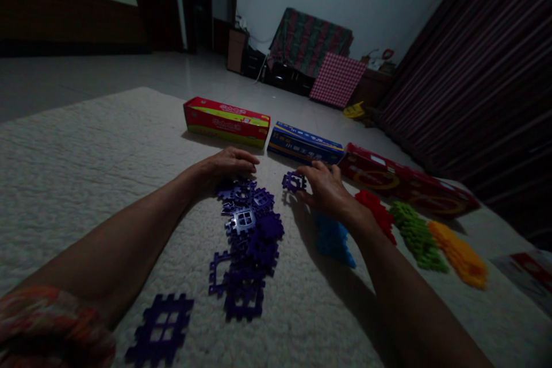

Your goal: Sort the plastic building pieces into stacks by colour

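Note:
A heap of purple interlocking plastic tiles [250,230] lies on a cream fleecy blanket [86,161]. My left hand [228,164] rests palm down on the far end of the heap, fingers curled over the tiles. My right hand [328,187] pinches one purple tile [294,181] just right of the heap, holding it slightly above the blanket. A single purple tile [161,328] lies apart near my left elbow.
Piles of blue [332,238], red [379,213], green [416,236] and orange tiles [459,253] lie in a row to the right. A red-yellow box [226,121], a blue box [304,144] and a red box [409,184] line the blanket's far edge.

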`<action>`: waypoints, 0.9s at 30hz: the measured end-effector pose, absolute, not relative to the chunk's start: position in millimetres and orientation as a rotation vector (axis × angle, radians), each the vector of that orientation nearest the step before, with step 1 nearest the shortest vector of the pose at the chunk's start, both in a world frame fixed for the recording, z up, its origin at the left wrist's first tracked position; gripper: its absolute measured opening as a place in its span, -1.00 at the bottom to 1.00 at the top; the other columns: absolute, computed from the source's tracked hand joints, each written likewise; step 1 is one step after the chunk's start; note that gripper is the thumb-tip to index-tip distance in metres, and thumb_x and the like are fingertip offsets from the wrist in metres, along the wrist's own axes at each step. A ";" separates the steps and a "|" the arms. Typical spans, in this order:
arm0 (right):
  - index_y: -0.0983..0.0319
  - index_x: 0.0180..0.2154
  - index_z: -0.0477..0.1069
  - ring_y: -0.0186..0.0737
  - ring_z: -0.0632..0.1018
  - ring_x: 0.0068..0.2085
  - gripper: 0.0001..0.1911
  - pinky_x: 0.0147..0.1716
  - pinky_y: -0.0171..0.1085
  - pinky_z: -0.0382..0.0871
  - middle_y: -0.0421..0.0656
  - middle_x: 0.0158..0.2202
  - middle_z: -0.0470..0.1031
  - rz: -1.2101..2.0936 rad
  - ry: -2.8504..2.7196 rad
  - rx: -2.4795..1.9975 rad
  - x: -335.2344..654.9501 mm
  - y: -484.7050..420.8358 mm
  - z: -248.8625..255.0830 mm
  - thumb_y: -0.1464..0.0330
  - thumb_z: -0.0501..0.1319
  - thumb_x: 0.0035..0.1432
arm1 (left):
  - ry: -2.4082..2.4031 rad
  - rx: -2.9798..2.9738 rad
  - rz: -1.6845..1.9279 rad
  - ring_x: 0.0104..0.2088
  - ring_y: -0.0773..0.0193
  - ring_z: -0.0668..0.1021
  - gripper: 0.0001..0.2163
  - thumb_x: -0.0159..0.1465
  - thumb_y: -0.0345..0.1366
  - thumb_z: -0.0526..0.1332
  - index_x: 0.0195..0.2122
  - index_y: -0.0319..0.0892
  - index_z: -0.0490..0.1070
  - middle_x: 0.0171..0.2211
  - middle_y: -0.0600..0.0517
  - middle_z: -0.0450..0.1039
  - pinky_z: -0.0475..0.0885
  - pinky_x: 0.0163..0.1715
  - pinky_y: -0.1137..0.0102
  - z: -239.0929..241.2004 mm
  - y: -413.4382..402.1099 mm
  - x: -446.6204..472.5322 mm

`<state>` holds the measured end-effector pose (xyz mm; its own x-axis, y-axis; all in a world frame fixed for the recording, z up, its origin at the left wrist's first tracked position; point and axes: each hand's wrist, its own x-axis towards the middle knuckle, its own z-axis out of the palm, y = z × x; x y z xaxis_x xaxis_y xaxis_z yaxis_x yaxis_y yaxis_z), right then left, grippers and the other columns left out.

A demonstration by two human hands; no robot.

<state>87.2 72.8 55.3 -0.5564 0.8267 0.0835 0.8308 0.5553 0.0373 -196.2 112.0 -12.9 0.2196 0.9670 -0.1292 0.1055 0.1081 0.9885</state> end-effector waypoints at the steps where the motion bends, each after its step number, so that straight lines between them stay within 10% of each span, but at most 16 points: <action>1: 0.22 0.08 0.42 0.21 0.33 0.26 -0.62 0.21 0.28 0.04 0.10 0.08 0.50 -0.110 -2.732 -1.477 84.5 79.6 55.0 0.37 0.25 0.21 | 1.162 1.284 0.915 -0.36 0.17 0.61 -0.61 0.00 -0.22 0.46 -0.11 -0.14 0.61 -0.32 -0.10 0.64 0.46 -0.34 0.29 -13.1 111.6 -195.9; 27: 0.20 -0.02 0.50 -0.05 0.57 -0.03 -0.74 0.02 -0.07 0.34 -0.01 -0.07 0.60 0.143 -2.700 -1.150 88.2 42.8 40.4 0.42 0.22 0.25 | 1.220 1.261 1.084 -0.37 0.23 0.59 -0.66 -0.04 -0.19 0.45 -0.22 -0.17 0.60 -0.37 -0.03 0.59 0.49 -0.27 0.30 -9.0 111.6 -194.5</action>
